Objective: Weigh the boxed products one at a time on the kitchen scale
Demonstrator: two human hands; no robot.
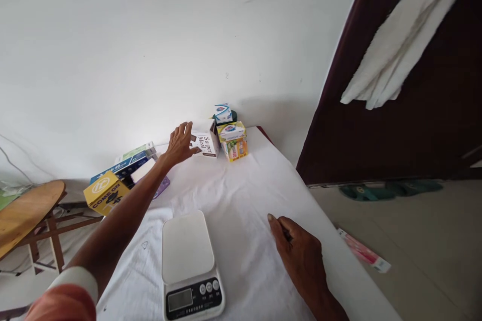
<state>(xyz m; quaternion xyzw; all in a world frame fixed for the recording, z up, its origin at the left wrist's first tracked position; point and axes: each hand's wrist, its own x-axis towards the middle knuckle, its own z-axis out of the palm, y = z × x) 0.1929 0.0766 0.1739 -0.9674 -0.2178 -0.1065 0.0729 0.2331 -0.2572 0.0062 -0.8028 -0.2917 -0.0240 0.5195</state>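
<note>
My left hand [181, 144] reaches to the far side of the table, fingers spread at the left side of a white box [206, 144] marked "Su-per Meal". Whether the fingertips touch the box, I cannot tell. Over the white cloth on the right, my right hand [301, 253] is curled into a loose fist with the thumb out, and nothing shows in it. A white kitchen scale [187, 251] lies between my arms with its plate bare and its display blank. Right of the white box, a yellow box [231, 131] rests on a fruit-printed box [236, 150].
A small blue-and-white box [223, 112] sits behind the yellow one. Along the table's left edge are a yellow "COME ON" box [106, 193], a blue box [130, 164] and a green-white box [140, 151]. A wooden stool [33, 210] stands left; slippers [367, 192] and a pink-white carton [363, 250] lie on the floor.
</note>
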